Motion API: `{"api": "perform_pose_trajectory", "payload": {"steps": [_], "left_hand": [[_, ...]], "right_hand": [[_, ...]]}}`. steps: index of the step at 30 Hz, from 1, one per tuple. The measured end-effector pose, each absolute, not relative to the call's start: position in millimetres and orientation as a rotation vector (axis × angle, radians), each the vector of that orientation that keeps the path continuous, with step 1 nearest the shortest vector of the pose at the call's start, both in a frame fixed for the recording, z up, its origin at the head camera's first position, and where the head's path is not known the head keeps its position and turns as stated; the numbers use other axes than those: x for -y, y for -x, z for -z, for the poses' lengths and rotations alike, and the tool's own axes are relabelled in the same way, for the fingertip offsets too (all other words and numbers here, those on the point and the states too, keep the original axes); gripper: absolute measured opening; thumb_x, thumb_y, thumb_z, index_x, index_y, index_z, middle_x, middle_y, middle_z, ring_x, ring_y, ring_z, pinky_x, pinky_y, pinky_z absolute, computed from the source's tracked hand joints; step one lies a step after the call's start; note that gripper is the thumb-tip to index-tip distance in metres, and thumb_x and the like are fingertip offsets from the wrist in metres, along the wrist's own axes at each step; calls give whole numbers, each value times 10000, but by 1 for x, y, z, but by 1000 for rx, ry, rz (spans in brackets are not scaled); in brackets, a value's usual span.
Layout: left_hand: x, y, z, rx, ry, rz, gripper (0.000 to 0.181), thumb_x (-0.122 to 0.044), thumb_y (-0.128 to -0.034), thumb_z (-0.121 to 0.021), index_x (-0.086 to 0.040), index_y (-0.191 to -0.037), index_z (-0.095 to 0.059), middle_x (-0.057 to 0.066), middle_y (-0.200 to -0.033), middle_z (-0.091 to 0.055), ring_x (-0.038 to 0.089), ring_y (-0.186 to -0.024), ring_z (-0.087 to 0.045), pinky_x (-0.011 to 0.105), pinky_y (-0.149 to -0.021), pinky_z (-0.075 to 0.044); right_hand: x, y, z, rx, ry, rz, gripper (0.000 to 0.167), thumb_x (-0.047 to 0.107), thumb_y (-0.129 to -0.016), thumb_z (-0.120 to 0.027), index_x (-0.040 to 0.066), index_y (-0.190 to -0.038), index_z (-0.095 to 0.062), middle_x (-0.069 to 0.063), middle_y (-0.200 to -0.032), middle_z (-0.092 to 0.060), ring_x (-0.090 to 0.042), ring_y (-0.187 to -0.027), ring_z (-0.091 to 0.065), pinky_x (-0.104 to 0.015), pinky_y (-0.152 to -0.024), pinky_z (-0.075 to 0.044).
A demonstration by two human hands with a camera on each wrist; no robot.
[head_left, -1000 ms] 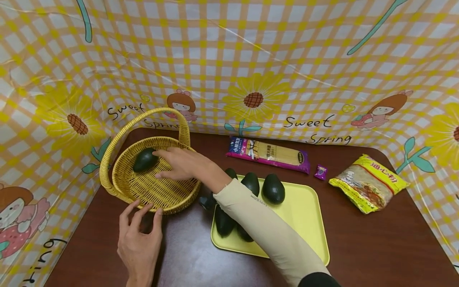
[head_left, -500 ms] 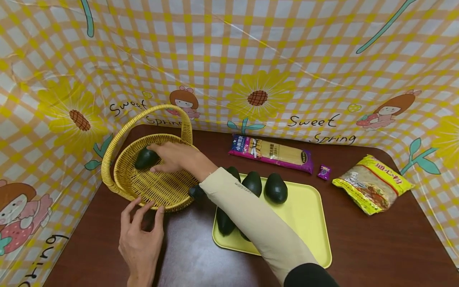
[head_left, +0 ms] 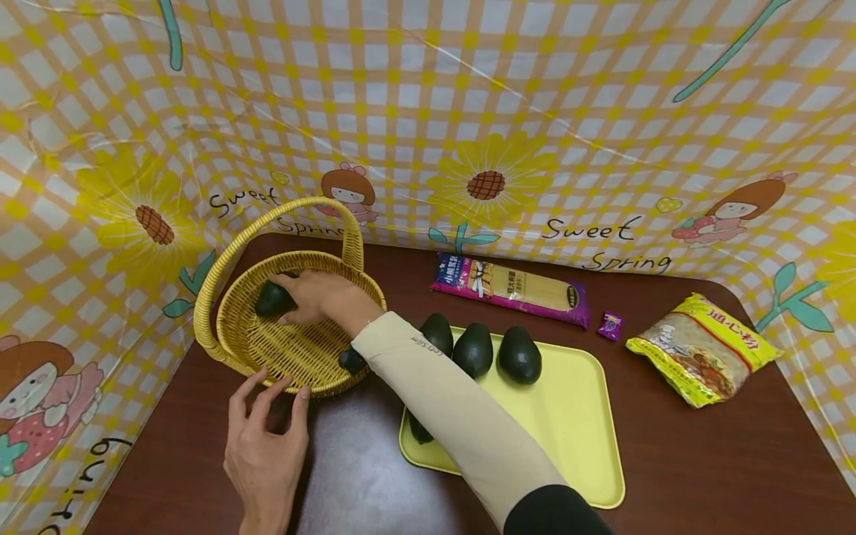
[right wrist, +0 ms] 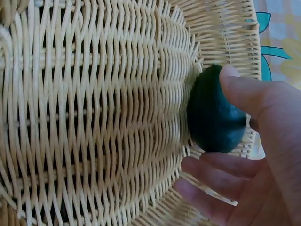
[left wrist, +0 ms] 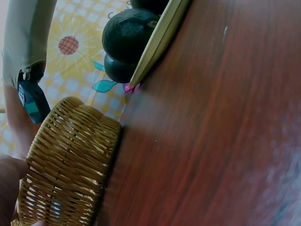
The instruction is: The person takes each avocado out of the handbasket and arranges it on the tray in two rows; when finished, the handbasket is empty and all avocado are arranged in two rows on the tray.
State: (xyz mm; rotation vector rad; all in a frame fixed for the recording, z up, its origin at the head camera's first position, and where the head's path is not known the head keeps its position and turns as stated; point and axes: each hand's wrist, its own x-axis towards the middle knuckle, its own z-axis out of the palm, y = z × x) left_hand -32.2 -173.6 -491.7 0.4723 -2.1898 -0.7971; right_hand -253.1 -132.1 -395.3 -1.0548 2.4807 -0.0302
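Note:
A dark green avocado (head_left: pixel 273 299) lies against the far-left inner wall of the wicker basket (head_left: pixel 230 334). My right hand (head_left: pixel 321 297) reaches into the basket and holds the avocado; in the right wrist view the thumb lies on the avocado (right wrist: pixel 214 113) and fingers curve at its lower end. Bent fingers of my left hand (head_left: pixel 267 449) hold the near rim of the basket, which in the left wrist view shows its woven outer wall (left wrist: pixel 70 160). Several avocados rest on the yellow tray (head_left: pixel 575 416), partly hidden by my right sleeve (head_left: pixel 455 416).
Behind the tray lies a purple spaghetti packet (head_left: pixel 511 290), with a small purple wrapped sweet (head_left: pixel 611 325) beside it. A yellow pasta bag (head_left: pixel 705 349) is at the right. The basket's tall arched handle (head_left: pixel 207 297) rises over its left side. Patterned cloth surrounds the table.
My right hand has moved slightly left, farther over the avocado in the basket. The left hand stays at the basket rim. The whole view has shifted a little.

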Motion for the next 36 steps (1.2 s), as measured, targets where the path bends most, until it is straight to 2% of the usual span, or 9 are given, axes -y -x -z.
{"api": "perform_pose_trajectory", "payload": {"steps": [4, 7, 10, 15, 23, 31, 36], "left_hand": [[173, 32, 493, 2189, -474, 804, 282, -270, -904, -910, -106, -1123, -842, 86, -1372, -691, 357, -930, -734, 577, -587, -553], [173, 32, 493, 2191, -481, 812, 282, -281, -911, -904, -110, -1126, -841, 84, -1375, -689, 364, -943, -733, 592, -598, -555], [173, 32, 493, 2193, -482, 816, 283, -281, -912, -904, -112, -1130, -841, 82, -1376, -687, 364, -948, -732, 596, -604, -557], [173, 32, 493, 2190, -478, 812, 287, -263, -905, -911, -111, -1138, -840, 85, -1376, -688, 355, -949, -732, 588, -595, -558], [173, 33, 493, 2192, -477, 797, 287, -259, -899, -915, -116, -1136, -843, 84, -1373, -691, 341, -865, -735, 537, -551, -543], [173, 33, 493, 2190, -481, 804, 280, -251, -891, -921, -117, -1125, -845, 77, -1368, -694, 346, -847, -733, 562, -566, -548], [173, 33, 493, 2191, -480, 807, 283, -257, -897, -917, -122, -1135, -844, 68, -1373, -693, 345, -870, -737, 561, -565, -546]], "right_hand": [[136, 253, 400, -2462, 1039, 41, 850, 579, -1083, -571, 409, -1741, -61, -77, -1755, -313, -241, -1534, -455, -399, -1164, -460], [138, 253, 401, -2454, 1041, 54, 856, 562, -1084, -583, 404, -1741, -57, -79, -1750, -326, -235, -1514, -481, -382, -1119, -492], [140, 254, 402, -2461, 1046, 78, 850, 546, -1079, -605, 386, -1742, -98, -63, -1682, -442, -208, -1431, -562, -356, -1047, -528], [142, 256, 405, -2485, 1066, 139, 844, 540, -1039, -683, 353, -1706, -201, -52, -1463, -620, -187, -1226, -665, -344, -955, -548], [149, 255, 408, -2484, 1037, 198, 802, 525, -992, -753, 421, -1641, -293, -110, -1569, -450, -217, -1086, -662, -359, -876, -564], [156, 252, 413, -2480, 1042, 197, 795, 450, -960, -816, 425, -1583, -324, -77, -1455, -480, -181, -999, -634, -319, -819, -556], [159, 251, 414, -2483, 1049, 157, 745, 456, -977, -792, 428, -1561, -330, -77, -1473, -485, -178, -954, -648, -315, -786, -564]]}}
